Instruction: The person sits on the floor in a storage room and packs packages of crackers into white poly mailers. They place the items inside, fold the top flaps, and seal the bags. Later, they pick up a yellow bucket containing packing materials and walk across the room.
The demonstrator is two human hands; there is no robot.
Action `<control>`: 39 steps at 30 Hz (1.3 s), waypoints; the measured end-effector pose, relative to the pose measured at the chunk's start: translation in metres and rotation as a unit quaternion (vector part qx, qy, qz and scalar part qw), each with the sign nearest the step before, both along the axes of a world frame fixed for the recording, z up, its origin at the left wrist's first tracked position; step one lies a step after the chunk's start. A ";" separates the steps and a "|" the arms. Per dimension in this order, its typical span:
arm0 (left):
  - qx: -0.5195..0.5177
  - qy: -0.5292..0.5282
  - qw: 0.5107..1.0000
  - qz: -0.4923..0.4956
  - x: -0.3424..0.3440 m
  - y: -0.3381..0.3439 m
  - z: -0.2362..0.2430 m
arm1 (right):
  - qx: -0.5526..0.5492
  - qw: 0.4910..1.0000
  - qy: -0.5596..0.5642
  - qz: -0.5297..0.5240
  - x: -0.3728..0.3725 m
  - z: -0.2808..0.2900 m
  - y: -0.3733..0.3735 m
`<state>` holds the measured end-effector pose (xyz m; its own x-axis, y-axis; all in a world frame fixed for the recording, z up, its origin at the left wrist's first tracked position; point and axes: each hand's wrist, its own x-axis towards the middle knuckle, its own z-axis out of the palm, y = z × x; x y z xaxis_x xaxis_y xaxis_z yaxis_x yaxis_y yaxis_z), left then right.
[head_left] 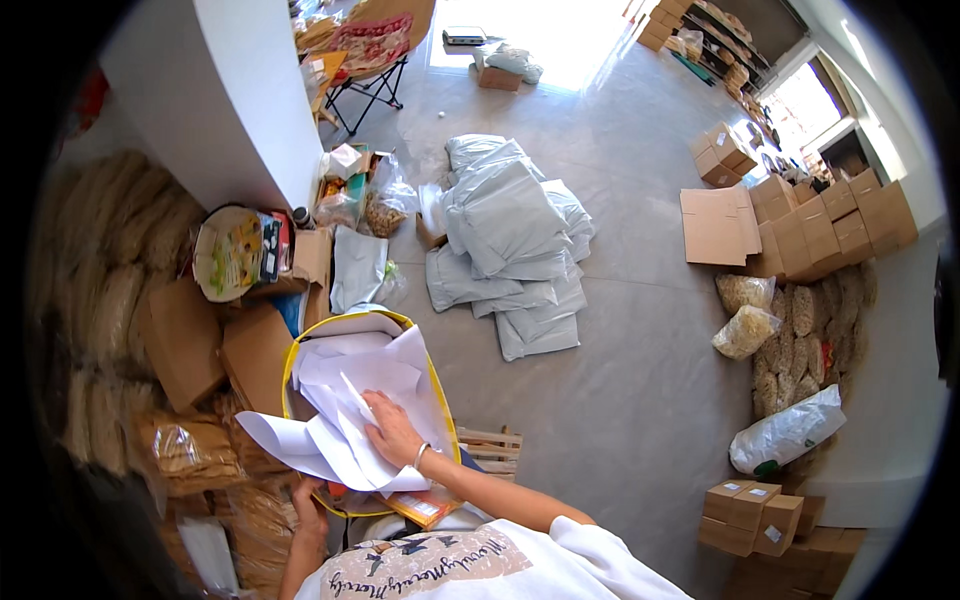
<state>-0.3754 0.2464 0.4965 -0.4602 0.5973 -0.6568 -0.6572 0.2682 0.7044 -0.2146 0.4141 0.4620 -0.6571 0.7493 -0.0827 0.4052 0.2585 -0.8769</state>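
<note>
In front of me stands a yellow-rimmed bag (437,385) filled with loose, curled white paper sheets (330,375). My right hand (395,432), with a bracelet at the wrist, is in among the sheets, its fingers closed on paper; the fingertips are partly hidden. My left hand (309,510) grips the bag's near left rim, with part of its fingers out of sight. An orange-and-yellow packet (425,508) lies at the near side of the bag, below my right forearm.
Grey mailing bags (510,225) are piled on the floor ahead. Cardboard boxes (180,340) and plastic-wrapped bundles (190,445) crowd my left, beside a white pillar (225,90). Stacked cartons (810,235), filled clear bags (748,332) and a white sack (788,430) line the right wall.
</note>
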 end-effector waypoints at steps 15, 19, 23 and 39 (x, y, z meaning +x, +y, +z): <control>0.054 -0.022 0.950 -0.307 0.048 0.184 0.036 | -0.153 0.954 0.117 -0.231 0.088 0.021 0.084; 0.074 -0.018 0.928 -0.364 0.041 0.213 0.041 | -0.191 0.940 0.142 -0.243 0.091 0.015 0.096; 0.060 0.007 0.921 -0.385 0.033 0.230 0.043 | -0.224 0.928 0.167 -0.246 0.090 0.009 0.110; 0.006 0.071 0.913 -0.402 0.009 0.234 -0.020 | -0.186 0.966 0.034 -0.177 0.072 0.018 0.143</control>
<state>-0.3664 0.4805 0.4764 0.0513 0.7865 -0.6154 -0.1530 0.6151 0.7734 -0.1426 0.5570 0.4801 -0.3777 0.8549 -0.3556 0.3489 -0.2244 -0.9099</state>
